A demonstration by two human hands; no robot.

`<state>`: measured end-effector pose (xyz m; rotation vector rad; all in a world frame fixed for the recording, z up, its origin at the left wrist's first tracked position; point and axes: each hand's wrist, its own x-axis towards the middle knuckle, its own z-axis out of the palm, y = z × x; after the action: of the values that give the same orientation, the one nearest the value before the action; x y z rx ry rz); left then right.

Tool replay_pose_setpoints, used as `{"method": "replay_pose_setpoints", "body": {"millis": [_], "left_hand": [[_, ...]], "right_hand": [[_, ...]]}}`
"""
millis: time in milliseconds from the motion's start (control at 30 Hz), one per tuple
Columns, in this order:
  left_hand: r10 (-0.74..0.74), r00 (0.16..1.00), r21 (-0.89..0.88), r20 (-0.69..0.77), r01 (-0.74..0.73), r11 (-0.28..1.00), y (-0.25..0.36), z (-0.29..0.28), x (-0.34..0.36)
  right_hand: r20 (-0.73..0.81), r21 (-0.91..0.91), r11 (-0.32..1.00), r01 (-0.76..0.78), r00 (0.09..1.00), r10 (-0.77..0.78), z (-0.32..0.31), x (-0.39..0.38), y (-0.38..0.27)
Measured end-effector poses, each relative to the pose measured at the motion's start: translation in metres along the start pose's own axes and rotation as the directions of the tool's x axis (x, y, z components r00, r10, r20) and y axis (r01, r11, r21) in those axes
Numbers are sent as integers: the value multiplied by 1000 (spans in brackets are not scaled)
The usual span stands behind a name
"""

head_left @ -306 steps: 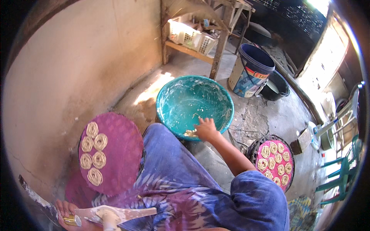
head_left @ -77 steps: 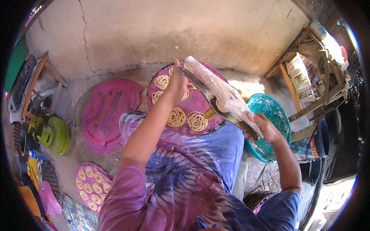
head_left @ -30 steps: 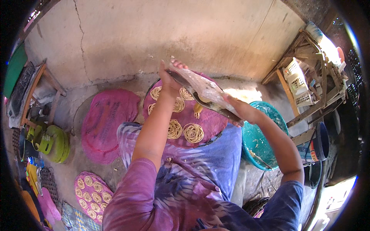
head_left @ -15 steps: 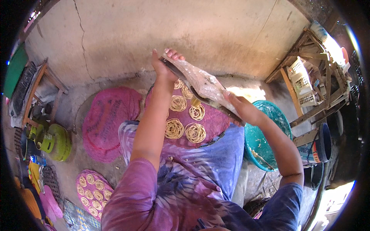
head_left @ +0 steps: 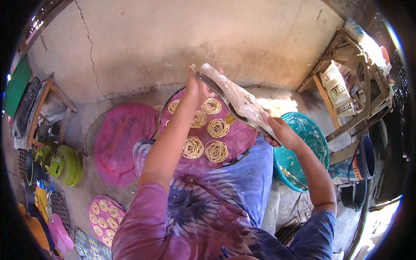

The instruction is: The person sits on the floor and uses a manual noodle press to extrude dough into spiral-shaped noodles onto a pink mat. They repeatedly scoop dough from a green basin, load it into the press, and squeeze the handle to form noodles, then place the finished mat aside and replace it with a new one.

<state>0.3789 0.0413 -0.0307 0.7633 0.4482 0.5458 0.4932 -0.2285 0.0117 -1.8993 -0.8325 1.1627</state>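
Note:
A long wooden-looking press [head_left: 237, 96], pale and dough-smeared on top with a dark lower edge, slants between my hands. My left hand [head_left: 196, 90] is closed round its far left end, fingers mostly hidden behind it. At the nearer right end, my right hand [head_left: 282, 133] grips with thumb above and fingers below. A brass-coloured nozzle [head_left: 230, 118] sticks out underneath the press. Below lies a round tray covered in pink cloth [head_left: 236, 149], resting by my lap and bearing several coiled strands of pale dough [head_left: 216, 151]. Part of the tray is hidden by my left forearm.
A teal basin [head_left: 320, 149] with dough residue stands at the right, a blue bucket [head_left: 366, 158] beyond it. Folded pink cloth [head_left: 123, 143] lies left. A smaller pink cloth [head_left: 96, 216] holds more coils. A green gas cylinder [head_left: 71, 167] stands far left; a wall [head_left: 190, 39] rises ahead.
Both hands and the press have shifted slightly right and nearer in the picture. More of the coils at the tray's far side shows. My grip on the press stays the same.

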Motion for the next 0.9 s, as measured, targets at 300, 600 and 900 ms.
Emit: {"method": "replay_pose_setpoints", "body": {"millis": [300,600,900], "left_hand": [[-296,942,845,157,27,534,-68,-35,-16],[-148,974,943,170,-117,310,-66,-52,-16],[200,696,670,690,-510,-539,-31,-32,-88]], "right_hand": [[-19,90,994,63,998,-62,-4,2,18],[-47,136,986,99,995,-93,-8,5,25],[-74,141,980,144,988,-134,-10,-25,24]]}}
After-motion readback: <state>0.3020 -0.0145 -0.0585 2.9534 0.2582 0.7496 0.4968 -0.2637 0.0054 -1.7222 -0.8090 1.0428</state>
